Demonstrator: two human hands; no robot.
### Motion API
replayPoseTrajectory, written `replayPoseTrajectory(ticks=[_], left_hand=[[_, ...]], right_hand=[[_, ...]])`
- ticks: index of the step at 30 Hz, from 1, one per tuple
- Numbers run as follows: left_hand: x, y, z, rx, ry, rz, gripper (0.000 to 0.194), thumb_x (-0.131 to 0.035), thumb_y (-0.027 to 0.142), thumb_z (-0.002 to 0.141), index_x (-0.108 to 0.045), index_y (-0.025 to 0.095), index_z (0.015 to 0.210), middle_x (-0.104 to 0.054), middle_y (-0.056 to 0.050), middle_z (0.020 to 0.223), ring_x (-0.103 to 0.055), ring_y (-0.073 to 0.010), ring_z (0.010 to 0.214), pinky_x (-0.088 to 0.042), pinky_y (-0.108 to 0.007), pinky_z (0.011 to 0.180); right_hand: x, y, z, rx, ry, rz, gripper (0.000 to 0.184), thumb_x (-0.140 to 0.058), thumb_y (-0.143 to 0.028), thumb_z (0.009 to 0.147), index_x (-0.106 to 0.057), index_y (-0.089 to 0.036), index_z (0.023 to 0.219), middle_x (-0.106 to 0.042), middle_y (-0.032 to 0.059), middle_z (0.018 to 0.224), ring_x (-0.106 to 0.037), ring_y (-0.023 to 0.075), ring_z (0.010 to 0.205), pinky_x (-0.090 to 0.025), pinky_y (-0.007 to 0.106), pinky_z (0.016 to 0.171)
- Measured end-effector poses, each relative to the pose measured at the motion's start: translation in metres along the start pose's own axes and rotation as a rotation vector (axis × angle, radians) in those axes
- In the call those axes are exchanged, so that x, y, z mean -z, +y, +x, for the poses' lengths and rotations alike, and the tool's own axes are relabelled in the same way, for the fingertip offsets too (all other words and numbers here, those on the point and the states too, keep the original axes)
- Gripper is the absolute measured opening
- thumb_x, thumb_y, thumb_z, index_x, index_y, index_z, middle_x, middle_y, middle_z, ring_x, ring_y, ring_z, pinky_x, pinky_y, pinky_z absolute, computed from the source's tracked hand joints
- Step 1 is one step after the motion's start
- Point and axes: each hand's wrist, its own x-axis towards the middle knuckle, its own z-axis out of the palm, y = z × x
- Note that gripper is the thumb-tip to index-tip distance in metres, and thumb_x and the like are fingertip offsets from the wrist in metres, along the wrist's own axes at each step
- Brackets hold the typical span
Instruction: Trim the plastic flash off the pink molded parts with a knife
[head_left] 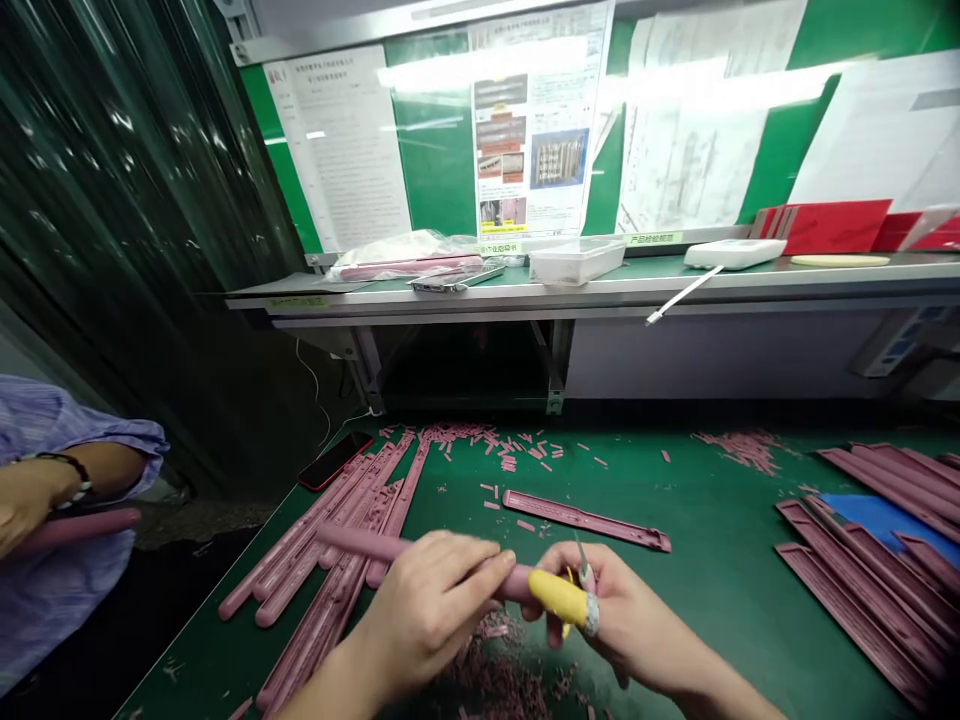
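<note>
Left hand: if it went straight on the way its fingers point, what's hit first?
Likely the right hand, around its yellow finger cover, just beyond the left hand along the pink strip. Depth is unclear from one view.

Looks like smooth, matt plastic on the held pink piece, with more sheen along the pink strips at the right. Seems rubbery and dull on the yellow finger cover. Appears smooth and faintly lustrous across the green table, glossy on the dark phone. Shines like metal along the shelf edge, like slick plastic on the dark curtain. Suggests translucent plastic on the box, paper under glossy glare on the posted sheets, wrinkled cloth on the sleeve.
</note>
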Motion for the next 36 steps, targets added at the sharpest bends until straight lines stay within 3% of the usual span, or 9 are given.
replayPoseTrajectory(ticks=[2,5,9,14,17,20,23,30,36], left_hand=[[0.012,-0.003,0.002,-0.016,-0.062,-0.004,0.05,-0.053,0.018,0.089,-0.042,0.017,0.138,-0.068,-0.012,0.113,-0.066,-0.0226,0.1,-0.056,-0.037,0.084],[0.032,-0.016,0.007,-0.008,-0.123,0.033,0.045,-0.051,0.019,0.091,-0.044,0.017,0.135,-0.067,-0.011,0.116,-0.065,-0.0218,0.105,-0.056,-0.035,0.086],[0.057,-0.025,0.018,-0.18,-0.18,0.13,0.043,-0.048,0.009,0.089,-0.05,0.019,0.131,-0.066,-0.008,0.122,-0.056,-0.0234,0.119,-0.043,-0.044,0.105],[0.079,-0.02,0.032,-0.275,-0.247,0.18,0.05,-0.041,0.002,0.087,-0.048,0.02,0.132,-0.065,-0.008,0.124,-0.047,-0.0263,0.128,-0.028,-0.056,0.111],[0.084,-0.017,0.036,-0.305,-0.263,0.214,0.048,-0.042,0.003,0.088,-0.048,0.019,0.133,-0.065,-0.009,0.123,-0.048,-0.0273,0.127,-0.027,-0.056,0.111],[0.085,-0.015,0.036,-0.3,-0.238,0.2,0.047,-0.041,0.007,0.09,-0.047,0.02,0.134,-0.066,-0.009,0.121,-0.05,-0.0267,0.126,-0.027,-0.056,0.111],[0.084,-0.013,0.034,-0.281,-0.209,0.186,0.046,-0.042,0.008,0.091,-0.048,0.02,0.134,-0.066,-0.009,0.12,-0.053,-0.0256,0.123,-0.029,-0.053,0.111],[0.075,-0.001,0.023,-0.171,-0.067,0.158,0.048,-0.049,0.005,0.086,-0.05,0.017,0.132,-0.069,-0.011,0.112,-0.065,-0.0225,0.102,-0.054,-0.038,0.091],[0.06,0.016,0.014,-0.011,0.041,-0.003,0.052,-0.056,0.007,0.082,-0.048,0.013,0.134,-0.069,-0.013,0.115,-0.067,-0.0233,0.101,-0.059,-0.029,0.083]], right_hand=[[0.007,-0.004,-0.005,0.057,-0.064,-0.026,0.039,-0.054,-0.058,0.085,-0.055,-0.021,0.098,-0.058,0.0002,0.074,-0.047,0.0101,0.055,-0.04,0.022,0.053],[0.01,-0.006,-0.012,0.18,0.053,-0.226,0.036,-0.037,-0.052,0.096,-0.051,-0.025,0.114,-0.058,0.0014,0.083,-0.048,0.0111,0.061,-0.04,0.023,0.058],[0.001,-0.005,-0.012,0.372,0.129,-0.757,0.03,-0.035,-0.037,0.099,-0.06,-0.021,0.095,-0.059,0.0016,0.077,-0.05,0.0134,0.068,-0.037,0.025,0.063],[-0.006,-0.007,-0.001,0.602,0.218,-1.167,0.05,-0.041,-0.063,0.09,-0.06,-0.017,0.084,-0.056,0.0025,0.067,-0.045,0.0146,0.058,-0.026,0.027,0.052],[-0.008,-0.01,0.001,0.673,0.252,-1.299,0.042,-0.044,-0.054,0.093,-0.058,-0.017,0.079,-0.053,0.0012,0.063,-0.04,0.0139,0.055,-0.021,0.028,0.051],[-0.01,-0.015,0.003,0.706,0.276,-1.38,0.031,-0.042,-0.032,0.097,-0.054,-0.018,0.071,-0.049,0.0001,0.06,-0.037,0.0131,0.052,-0.018,0.029,0.052],[-0.011,-0.018,0.004,0.73,0.267,-1.394,0.031,-0.038,-0.022,0.097,-0.049,-0.019,0.068,-0.047,-0.0001,0.059,-0.034,0.0132,0.052,-0.017,0.029,0.052],[-0.007,-0.02,0.001,0.776,0.31,-1.35,0.033,-0.035,-0.021,0.097,-0.05,-0.019,0.068,-0.046,-0.0001,0.06,-0.032,0.0139,0.053,-0.018,0.03,0.052],[-0.01,-0.021,0.002,0.808,0.407,-1.304,0.034,-0.032,-0.017,0.096,-0.053,-0.018,0.069,-0.047,0.0008,0.06,-0.033,0.0147,0.054,-0.02,0.03,0.052]])
